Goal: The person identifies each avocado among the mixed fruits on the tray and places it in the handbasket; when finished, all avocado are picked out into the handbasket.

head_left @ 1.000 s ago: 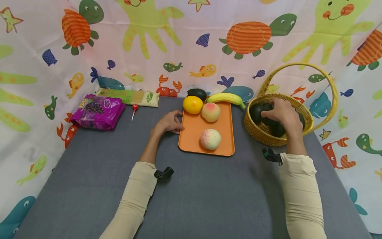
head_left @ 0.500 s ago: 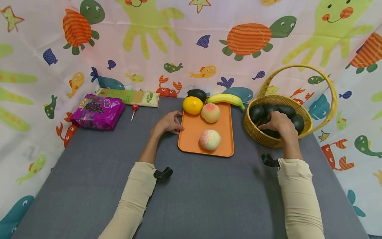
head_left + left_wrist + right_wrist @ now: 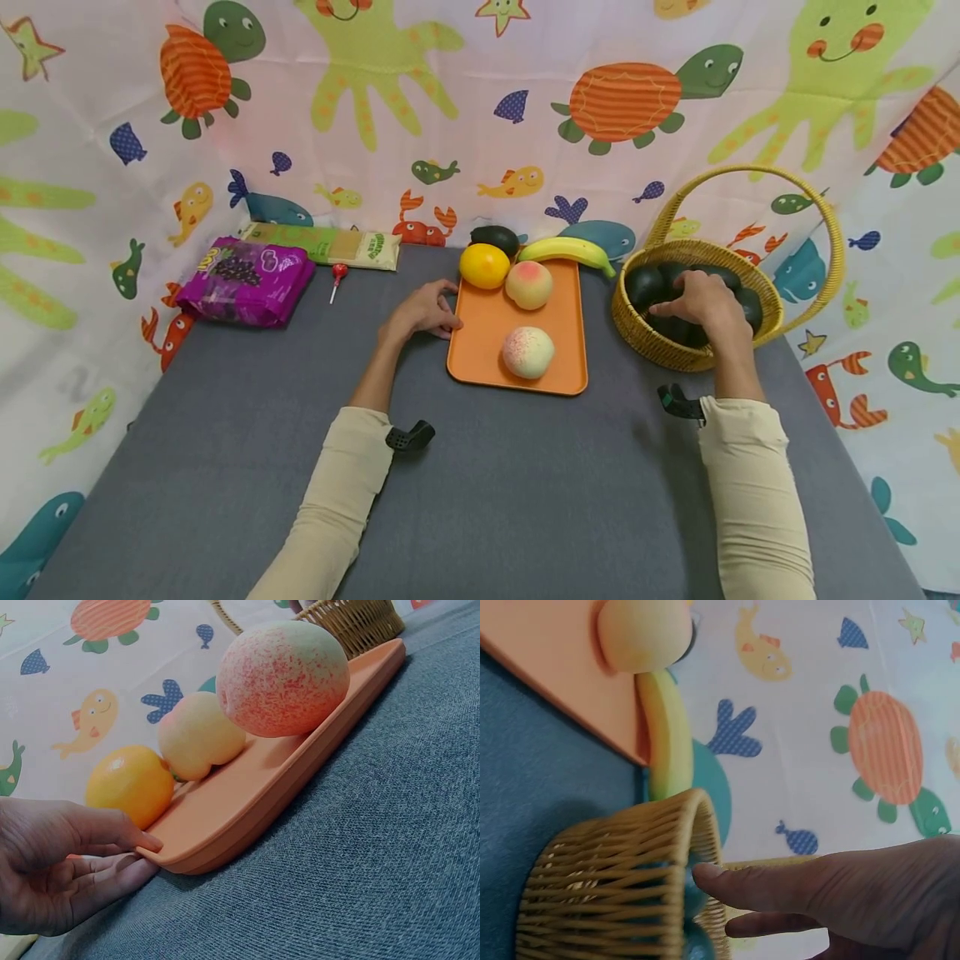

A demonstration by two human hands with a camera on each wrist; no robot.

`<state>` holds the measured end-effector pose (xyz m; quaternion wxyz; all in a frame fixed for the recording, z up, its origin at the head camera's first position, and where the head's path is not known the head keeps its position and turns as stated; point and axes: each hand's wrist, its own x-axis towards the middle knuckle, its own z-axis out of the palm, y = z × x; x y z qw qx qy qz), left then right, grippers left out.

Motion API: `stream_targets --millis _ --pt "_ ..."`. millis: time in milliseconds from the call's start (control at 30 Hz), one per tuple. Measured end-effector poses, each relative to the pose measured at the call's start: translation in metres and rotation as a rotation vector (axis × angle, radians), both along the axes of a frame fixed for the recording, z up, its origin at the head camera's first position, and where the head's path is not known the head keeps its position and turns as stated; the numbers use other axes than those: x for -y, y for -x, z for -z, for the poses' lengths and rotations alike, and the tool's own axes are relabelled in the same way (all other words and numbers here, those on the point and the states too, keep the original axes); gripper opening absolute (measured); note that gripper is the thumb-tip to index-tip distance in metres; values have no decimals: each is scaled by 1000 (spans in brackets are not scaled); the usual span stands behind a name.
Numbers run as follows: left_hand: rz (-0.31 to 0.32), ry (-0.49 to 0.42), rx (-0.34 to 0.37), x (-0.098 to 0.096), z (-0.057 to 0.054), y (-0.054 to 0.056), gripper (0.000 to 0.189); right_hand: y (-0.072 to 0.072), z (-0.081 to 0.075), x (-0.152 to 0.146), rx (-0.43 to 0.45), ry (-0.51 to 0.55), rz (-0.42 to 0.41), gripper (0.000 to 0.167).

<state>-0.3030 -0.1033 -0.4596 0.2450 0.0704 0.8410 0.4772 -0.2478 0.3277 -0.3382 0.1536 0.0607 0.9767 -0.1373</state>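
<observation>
My left hand (image 3: pixel 426 309) pinches the left rim of an orange tray (image 3: pixel 480 354), thumb on top and fingers beneath in the left wrist view. On the tray lie a pale speckled peach (image 3: pixel 528 352), a yellow-pink peach (image 3: pixel 529 285) and a lemon (image 3: pixel 484 266). A dark avocado (image 3: pixel 495 239) and a banana (image 3: pixel 567 249) lie at its back edge. My right hand (image 3: pixel 710 302) reaches down into a wicker basket (image 3: pixel 667 348) among several dark avocados (image 3: pixel 645 287). Its thumb (image 3: pixel 727 876) meets one avocado; the other fingertips are partly hidden, and I cannot tell whether they grip it.
At the back left lie a purple grape-printed packet (image 3: pixel 247 282), a long green-and-cream packet (image 3: pixel 337 246) and a red lollipop (image 3: pixel 339 272). The basket's tall handle (image 3: pixel 750 169) arches over its opening. A sea-animal printed cloth (image 3: pixel 480 100) hangs behind the grey table (image 3: pixel 525 500).
My right hand has sunk lower into the basket and come slightly toward me, uncovering more avocados, then shifted a little in the last half second. The left hand has stayed on the tray.
</observation>
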Motion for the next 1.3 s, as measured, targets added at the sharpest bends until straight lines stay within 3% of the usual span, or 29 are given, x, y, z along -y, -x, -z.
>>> stream_targets --millis 167,267,533,767,1000,1133,1300 --pt "-1 8 -3 0 0 0 72 2 -12 16 -94 39 16 67" --pt "-7 14 4 0 0 0 73 9 -23 33 -154 46 -23 64" --pt "-10 9 -10 0 0 0 74 46 -48 93 -212 56 -281 56" --pt "7 -7 -5 2 0 0 74 97 -30 136 -174 80 -606 48" --pt "7 -14 -4 1 -4 4 73 140 -14 174 -57 101 -661 51" --pt "-2 -16 5 2 -2 4 72 156 -3 192 -5 55 -708 54" --pt "12 -29 14 4 1 1 74 170 15 205 -8 -6 -770 61"
